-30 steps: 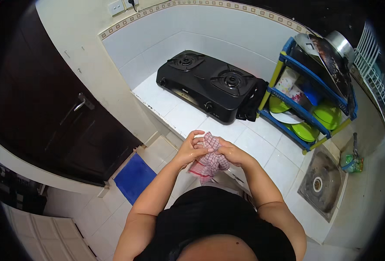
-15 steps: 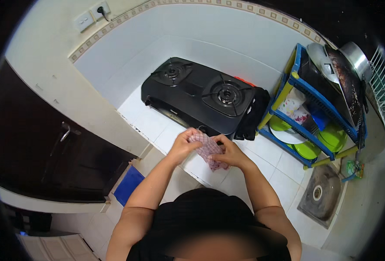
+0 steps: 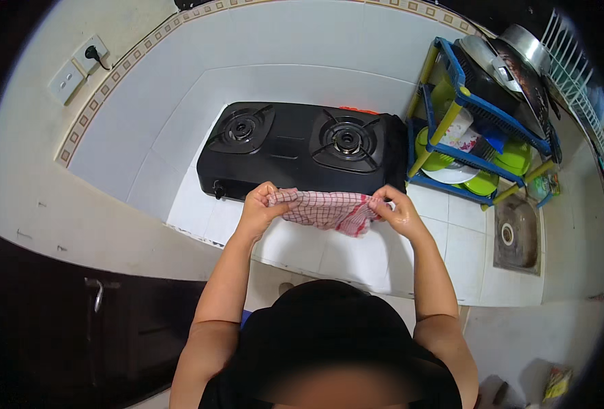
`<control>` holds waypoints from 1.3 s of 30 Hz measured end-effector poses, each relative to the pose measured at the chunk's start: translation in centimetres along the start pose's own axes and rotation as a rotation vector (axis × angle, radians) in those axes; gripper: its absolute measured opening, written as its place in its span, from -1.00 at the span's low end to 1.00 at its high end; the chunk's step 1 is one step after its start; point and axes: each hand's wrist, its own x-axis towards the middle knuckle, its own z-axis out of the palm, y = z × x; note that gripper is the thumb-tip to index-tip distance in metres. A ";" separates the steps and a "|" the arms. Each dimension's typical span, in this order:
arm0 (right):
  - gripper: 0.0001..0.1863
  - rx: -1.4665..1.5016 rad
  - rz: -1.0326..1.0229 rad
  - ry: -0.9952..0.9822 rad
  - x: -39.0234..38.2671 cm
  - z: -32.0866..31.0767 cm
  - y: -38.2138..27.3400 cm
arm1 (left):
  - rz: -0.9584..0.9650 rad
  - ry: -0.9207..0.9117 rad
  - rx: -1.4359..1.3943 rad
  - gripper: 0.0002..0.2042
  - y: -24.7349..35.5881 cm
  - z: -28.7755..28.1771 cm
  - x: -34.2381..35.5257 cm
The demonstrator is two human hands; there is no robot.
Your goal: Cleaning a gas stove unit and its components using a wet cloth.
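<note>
A red-and-white checked cloth point(image 3: 328, 210) is stretched out between my two hands above the white tiled counter point(image 3: 356, 255). My left hand point(image 3: 260, 208) pinches its left corner and my right hand point(image 3: 395, 211) pinches its right corner. The cloth hangs just in front of a black two-burner gas stove point(image 3: 302, 146) that stands on the counter. My forearms come up from the lower edge toward it.
A blue and yellow dish rack point(image 3: 482, 129) with green and white plates and pans stands right of the stove. A small steel sink point(image 3: 515, 234) lies at the far right. Wall sockets point(image 3: 80, 63) sit on the upper left. A dark door point(image 3: 97, 327) is at the lower left.
The cloth was bunched up between my hands; now my hands have moved apart and it is spread out wide. The view has shifted closer to the stove.
</note>
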 end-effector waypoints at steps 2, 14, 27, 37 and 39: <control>-0.84 -0.064 -0.206 0.097 0.1 1.6 -1.9 | -0.009 -0.062 -0.063 -0.71 0.5 -2.4 0.4; -0.80 0.033 0.112 0.215 1.3 8.7 -6.5 | -0.084 -0.013 -0.104 -0.96 0.2 -7.8 3.2; -0.44 0.218 -0.114 0.362 5.4 12.4 -6.2 | 0.015 -0.336 -0.161 -0.41 2.5 -2.9 3.9; -0.50 0.610 0.119 0.245 6.3 16.0 -4.8 | -0.253 -0.581 -0.191 -0.18 3.2 -6.3 5.5; -0.54 0.527 0.148 0.244 7.1 16.6 -7.5 | -0.279 -0.630 -0.126 -0.20 3.6 -7.2 5.8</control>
